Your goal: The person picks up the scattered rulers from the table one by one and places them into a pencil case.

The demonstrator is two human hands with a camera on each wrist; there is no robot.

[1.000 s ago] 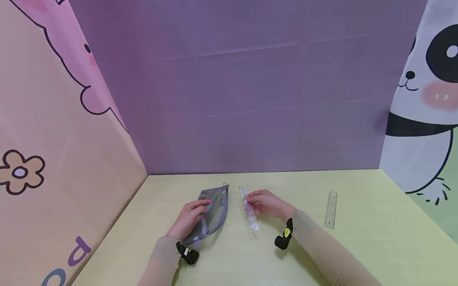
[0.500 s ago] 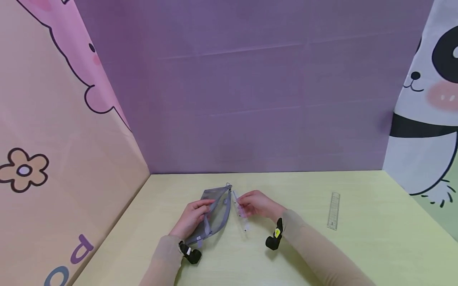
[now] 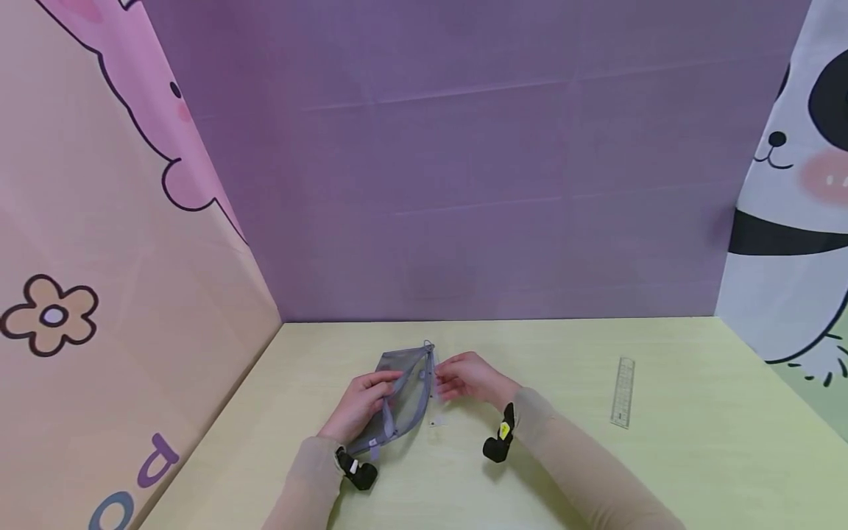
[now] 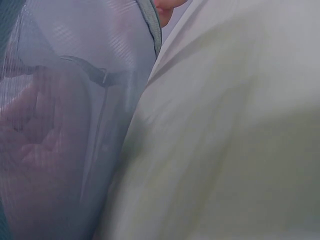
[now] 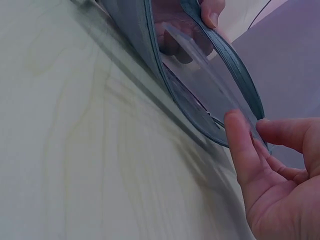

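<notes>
My left hand point(image 3: 361, 405) grips one side of a grey-blue mesh zip pouch point(image 3: 400, 359), whose mouth gapes toward the right. With thumb and fingers, my right hand point(image 3: 477, 378) pinches a clear ruler point(image 5: 207, 65) at the pouch's mouth. In the right wrist view the ruler's far end lies between the two zip edges point(image 5: 242, 75), near the left fingers. Through the mesh point(image 4: 115, 40) in the left wrist view, fingers and a thin strip-like shape show; what that shape is I cannot tell.
A second clear ruler point(image 3: 623, 392) lies on the pale wooden table point(image 3: 530, 338) to the right. A purple backdrop point(image 3: 464, 184) rises behind the table, with printed cartoon panels on both sides.
My right hand has moved left with the clear ruler, bringing it from beside the pouch to its mouth. The left hand keeps its hold on the pouch; the head view has shifted slightly.
</notes>
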